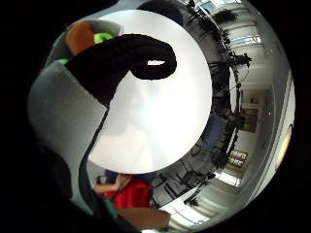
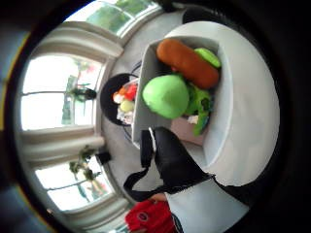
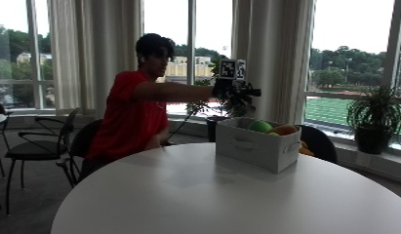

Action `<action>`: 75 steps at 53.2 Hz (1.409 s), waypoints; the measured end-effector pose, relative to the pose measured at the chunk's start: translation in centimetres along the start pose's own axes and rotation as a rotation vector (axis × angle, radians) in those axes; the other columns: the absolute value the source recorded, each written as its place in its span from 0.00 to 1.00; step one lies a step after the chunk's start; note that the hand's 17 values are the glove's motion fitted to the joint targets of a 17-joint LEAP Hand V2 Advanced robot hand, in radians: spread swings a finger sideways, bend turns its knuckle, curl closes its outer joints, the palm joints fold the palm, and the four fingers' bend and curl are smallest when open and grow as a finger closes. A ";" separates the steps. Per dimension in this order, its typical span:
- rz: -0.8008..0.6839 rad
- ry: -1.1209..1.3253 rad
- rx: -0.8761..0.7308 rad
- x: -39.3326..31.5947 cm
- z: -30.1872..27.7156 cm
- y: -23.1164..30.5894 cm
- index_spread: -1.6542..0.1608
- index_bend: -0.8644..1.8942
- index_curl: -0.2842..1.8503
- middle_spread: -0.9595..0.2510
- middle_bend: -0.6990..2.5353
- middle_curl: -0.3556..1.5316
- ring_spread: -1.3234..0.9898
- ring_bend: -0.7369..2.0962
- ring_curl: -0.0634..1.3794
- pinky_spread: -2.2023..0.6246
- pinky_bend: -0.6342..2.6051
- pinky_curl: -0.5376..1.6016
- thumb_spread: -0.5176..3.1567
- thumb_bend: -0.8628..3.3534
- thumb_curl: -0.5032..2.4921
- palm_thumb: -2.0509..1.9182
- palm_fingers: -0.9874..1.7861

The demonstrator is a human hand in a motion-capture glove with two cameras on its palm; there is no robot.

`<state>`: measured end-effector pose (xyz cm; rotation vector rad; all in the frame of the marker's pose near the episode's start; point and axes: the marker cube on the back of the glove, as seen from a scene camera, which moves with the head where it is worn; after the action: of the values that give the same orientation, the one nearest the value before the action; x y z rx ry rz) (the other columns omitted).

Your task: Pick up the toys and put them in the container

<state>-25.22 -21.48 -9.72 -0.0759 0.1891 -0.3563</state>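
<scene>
From the outside view, a person in a red shirt sits at a round white table (image 3: 187, 195) with the right arm stretched out level. The gloved right hand (image 3: 227, 87) hangs in the air above the near corner of a white box (image 3: 255, 145) that stands on the table. Rounded tops of a green toy (image 3: 260, 126) and an orange toy (image 3: 284, 129) show above the box's rim. From here I cannot tell how the fingers are set.

The thumb side palm view looks down into the box (image 2: 146, 87). Inside lie a long orange-brown plush toy (image 2: 187, 62), a round green plush toy (image 2: 166, 96) touching it, and more green plush parts beside them.

In the little finger side palm view, one gloved finger (image 1: 141, 56) curls over the white tabletop (image 1: 160, 121) and holds nothing. The box's corner (image 1: 109, 26) with an orange toy (image 1: 80, 38) shows beside it.
</scene>
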 end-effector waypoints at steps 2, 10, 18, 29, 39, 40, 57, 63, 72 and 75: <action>0.141 0.008 0.001 0.9 0.5 0.2 0.71 0.35 0.24 0.78 0.25 0.29 0.58 0.50 0.29 0.79 0.67 0.43 0.46 0.20 0.33 0.51 0.26; 0.258 -0.005 -0.030 3.8 2.8 2.7 0.71 0.36 0.24 0.77 0.25 0.29 0.59 0.47 0.27 0.80 0.65 0.42 0.46 0.20 0.31 0.51 0.27; 0.328 -0.027 -0.020 8.0 6.1 5.3 0.71 0.36 0.24 0.76 0.25 0.29 0.59 0.45 0.25 0.80 0.62 0.40 0.46 0.20 0.30 0.51 0.27; 0.392 -0.057 -0.001 12.8 9.2 9.3 0.70 0.37 0.24 0.75 0.25 0.29 0.58 0.43 0.24 0.81 0.60 0.39 0.46 0.20 0.29 0.51 0.29; 0.424 -0.077 -0.009 17.0 10.5 11.8 0.70 0.37 0.24 0.74 0.25 0.29 0.58 0.42 0.24 0.81 0.59 0.39 0.46 0.20 0.28 0.51 0.30; 0.427 -0.084 -0.008 17.1 10.6 12.0 0.70 0.37 0.24 0.74 0.25 0.29 0.58 0.42 0.24 0.81 0.59 0.39 0.46 0.20 0.28 0.51 0.30; 0.449 -0.127 0.019 20.7 10.8 15.8 0.70 0.37 0.25 0.74 0.25 0.28 0.58 0.42 0.24 0.81 0.58 0.39 0.46 0.20 0.28 0.52 0.30; 0.459 -0.149 0.019 21.5 11.4 16.3 0.70 0.37 0.25 0.73 0.25 0.28 0.58 0.42 0.24 0.81 0.58 0.39 0.46 0.20 0.28 0.51 0.30; 0.501 -0.201 0.020 21.7 13.2 16.5 0.70 0.35 0.24 0.73 0.26 0.29 0.58 0.42 0.25 0.81 0.58 0.40 0.46 0.20 0.28 0.52 0.30; 0.515 -0.218 -0.010 21.3 14.0 16.7 0.70 0.35 0.23 0.73 0.26 0.29 0.58 0.42 0.25 0.81 0.58 0.40 0.46 0.20 0.28 0.52 0.30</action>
<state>2.78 -12.84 -1.40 -0.0725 -0.0094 0.1668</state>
